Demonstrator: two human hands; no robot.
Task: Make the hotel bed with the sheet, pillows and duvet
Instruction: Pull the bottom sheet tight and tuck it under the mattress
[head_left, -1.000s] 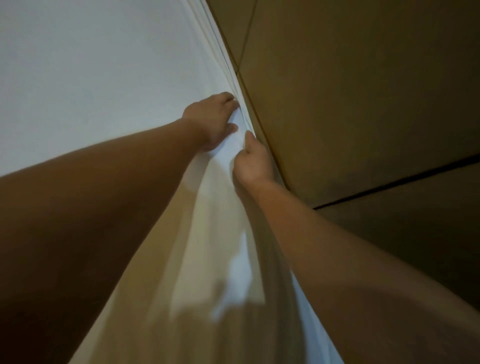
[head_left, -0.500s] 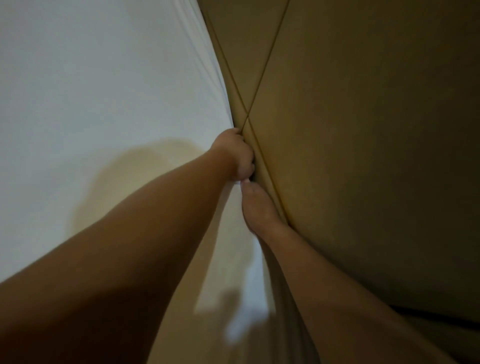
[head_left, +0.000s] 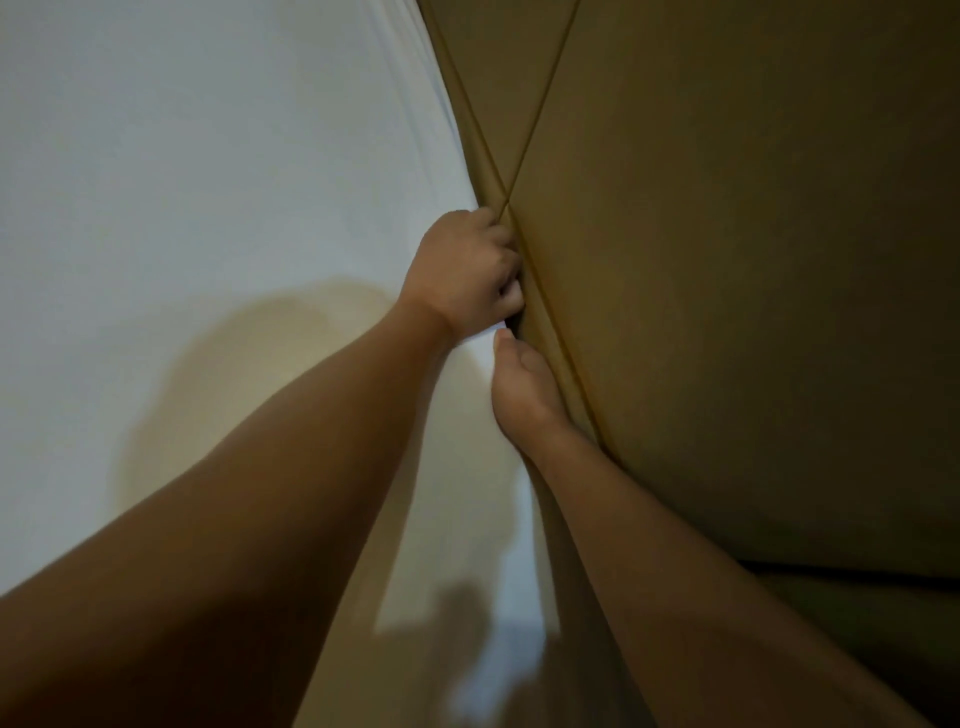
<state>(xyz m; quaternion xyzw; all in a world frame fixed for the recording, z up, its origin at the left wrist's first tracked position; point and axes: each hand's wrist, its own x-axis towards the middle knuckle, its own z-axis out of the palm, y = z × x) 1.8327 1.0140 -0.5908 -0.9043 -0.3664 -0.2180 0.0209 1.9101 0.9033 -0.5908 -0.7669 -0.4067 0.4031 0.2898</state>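
Sheet (head_left: 208, 208), white, lies across the left, its edge against the tan padded headboard (head_left: 727, 260). Left hand (head_left: 465, 270) curls its fingers round that edge at the gap. Right hand (head_left: 524, 387) is just below, thumb on the sheet and fingers hidden, so I cannot tell its grip.

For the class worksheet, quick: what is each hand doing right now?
Left hand: fingers curled, gripping the sheet at the headboard.
Right hand: fingers hidden in the gap; cannot tell.
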